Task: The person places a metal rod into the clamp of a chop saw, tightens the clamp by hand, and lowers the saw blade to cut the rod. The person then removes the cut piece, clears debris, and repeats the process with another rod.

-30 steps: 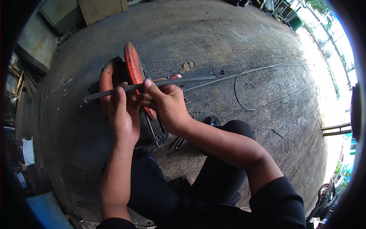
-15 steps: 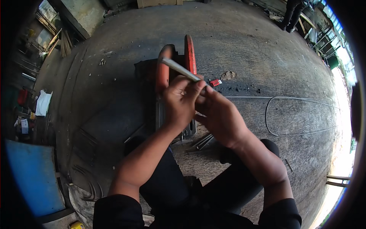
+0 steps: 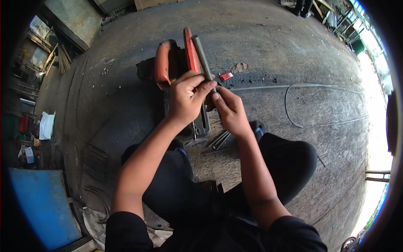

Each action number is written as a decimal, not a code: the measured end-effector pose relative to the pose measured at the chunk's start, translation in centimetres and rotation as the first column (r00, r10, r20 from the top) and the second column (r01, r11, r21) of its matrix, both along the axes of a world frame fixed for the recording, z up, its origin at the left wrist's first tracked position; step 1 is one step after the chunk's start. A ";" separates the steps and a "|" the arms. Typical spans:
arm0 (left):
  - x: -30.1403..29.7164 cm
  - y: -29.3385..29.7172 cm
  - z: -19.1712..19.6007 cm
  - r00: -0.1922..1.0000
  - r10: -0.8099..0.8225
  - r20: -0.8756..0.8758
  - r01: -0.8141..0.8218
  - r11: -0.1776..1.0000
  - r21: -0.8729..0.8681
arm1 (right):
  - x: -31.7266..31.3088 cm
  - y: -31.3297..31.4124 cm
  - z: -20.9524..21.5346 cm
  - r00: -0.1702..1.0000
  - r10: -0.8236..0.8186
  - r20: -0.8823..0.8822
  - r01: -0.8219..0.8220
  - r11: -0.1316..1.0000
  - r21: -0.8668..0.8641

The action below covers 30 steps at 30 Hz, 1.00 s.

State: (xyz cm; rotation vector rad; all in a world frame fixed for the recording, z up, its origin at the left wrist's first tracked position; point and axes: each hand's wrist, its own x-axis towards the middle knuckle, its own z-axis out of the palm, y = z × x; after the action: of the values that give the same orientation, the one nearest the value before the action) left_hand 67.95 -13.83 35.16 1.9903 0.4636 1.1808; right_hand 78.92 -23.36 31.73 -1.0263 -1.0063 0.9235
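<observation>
A short grey metal rod (image 3: pixel 202 55) points up and away from me, gripped low down by both hands. My left hand (image 3: pixel 187 95) is closed around it, the thumb pressed along its side. Just to the right, my right hand (image 3: pixel 230 110) pinches its lower end between thumb and fingers. Behind the hands stands a red and grey cut-off saw (image 3: pixel 163 65) with a red guard (image 3: pixel 189 50); the hands hide part of its base. Several cut metal rods (image 3: pixel 220 140) lie on the floor beside the saw's base.
A bent length of thin rod (image 3: pixel 287 105) stretches across the floor to the right. A small red packet (image 3: pixel 226 76) lies near dark debris beyond my right hand. A blue panel (image 3: pixel 44 201) stands at the lower left. Another person's legs (image 3: pixel 303 7) show at the far right.
The rod has swung from slanting up-left to pointing nearly straight away. My right hand has turned and now pinches its lower end. The view has shifted slightly.
</observation>
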 end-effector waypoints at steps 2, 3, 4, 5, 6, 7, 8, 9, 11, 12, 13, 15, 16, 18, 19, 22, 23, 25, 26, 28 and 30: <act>-0.5 0.1 0.2 0.996 0.000 -0.085 0.003 0.999 0.037 | -0.3 -0.2 -2.1 0.984 0.034 -0.172 -0.032 0.999 0.020; -0.6 0.3 0.2 0.970 -0.039 -0.240 0.048 0.998 0.030 | -0.3 -0.4 -2.9 0.981 0.035 -0.189 -0.032 0.999 0.021; -0.4 0.6 0.1 0.918 -0.082 -0.388 0.094 0.996 0.010 | 0.0 -0.4 -3.9 0.972 0.014 -0.235 -0.015 1.000 -0.001; -0.1 1.0 1.0 0.855 -0.124 -0.504 0.107 0.992 -0.062 | 0.3 -0.5 -5.0 0.960 -0.013 -0.281 0.006 1.000 -0.027; 0.3 1.5 1.4 0.901 -0.027 -0.433 0.074 0.993 0.092 | 0.5 -0.2 -6.0 0.944 -0.059 -0.326 0.048 0.998 -0.043; 0.7 2.3 1.7 0.937 0.059 -0.344 0.027 0.970 0.242 | 0.7 0.4 -7.6 0.930 -0.117 -0.348 0.109 0.993 -0.042; 0.5 3.7 2.3 0.926 0.197 -0.323 -0.048 0.908 0.416 | 0.8 0.6 -8.6 0.906 -0.150 -0.396 0.114 0.987 -0.113; 0.1 5.1 3.0 0.908 0.320 -0.272 -0.113 0.810 0.576 | 1.1 0.7 -9.5 0.880 -0.189 -0.435 0.120 0.976 -0.182; -0.5 6.8 3.9 0.713 0.599 -0.365 -0.231 0.691 0.685 | 1.3 0.8 -12.9 0.803 -0.258 -0.538 0.127 0.955 -0.268; -0.6 8.1 3.1 0.641 0.681 -0.355 -0.303 0.649 0.698 | 1.8 0.8 -14.7 0.753 -0.278 -0.597 0.108 0.946 -0.305; -2.0 9.9 1.5 0.536 0.770 -0.348 -0.375 0.586 0.719 | 1.0 0.7 -16.1 0.741 -0.271 -0.614 0.091 0.947 -0.308; -3.9 13.5 -0.5 0.646 0.452 -0.615 -0.600 0.799 -0.044 | 0.4 0.3 -18.7 0.685 -0.315 -0.657 -0.033 0.888 -0.460; -3.3 13.3 -0.5 0.706 0.358 -0.611 -0.587 0.779 -0.222 | 0.5 0.0 -20.5 0.698 -0.340 -0.630 -0.049 0.855 -0.516; -2.4 12.6 0.1 0.801 0.211 -0.560 -0.510 0.732 -0.452 | 1.1 -0.7 -22.1 0.697 -0.353 -0.624 -0.088 0.821 -0.564; -2.6 12.6 1.2 0.819 0.190 -0.542 -0.506 0.684 -0.526 | 0.6 -0.5 -22.6 0.701 -0.330 -0.632 -0.151 0.797 -0.584; -2.3 14.8 2.1 0.805 0.069 -0.589 -0.498 0.617 -0.609 | 1.1 -0.1 -23.4 0.678 -0.254 -0.690 -0.262 0.794 -0.549; -2.1 15.2 1.9 0.801 0.053 -0.597 -0.491 0.630 -0.602 | 1.1 -0.1 -23.7 0.645 -0.229 -0.729 -0.305 0.798 -0.520; -2.3 15.3 1.9 0.806 0.058 -0.589 -0.489 0.625 -0.609 | 0.9 -0.2 -24.1 0.635 -0.253 -0.730 -0.312 0.780 -0.542; -2.4 15.5 2.0 0.795 0.027 -0.606 -0.478 0.643 -0.598 | 1.1 -0.3 -24.2 0.637 -0.204 -0.743 -0.356 0.778 -0.518; -2.2 15.1 1.8 0.815 0.025 -0.579 -0.466 0.623 -0.628 | 1.2 -0.2 -24.5 0.638 -0.160 -0.753 -0.399 0.767 -0.502; -1.8 14.7 1.3 0.847 0.027 -0.532 -0.437 0.606 -0.665 | 1.1 -0.3 -25.3 0.570 -0.170 -0.804 -0.424 0.777 -0.465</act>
State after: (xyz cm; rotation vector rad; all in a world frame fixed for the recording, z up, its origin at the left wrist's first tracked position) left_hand 66.14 0.88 36.43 1.4170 1.2995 0.4369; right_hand 79.99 -23.69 6.39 -0.8610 0.0737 1.7349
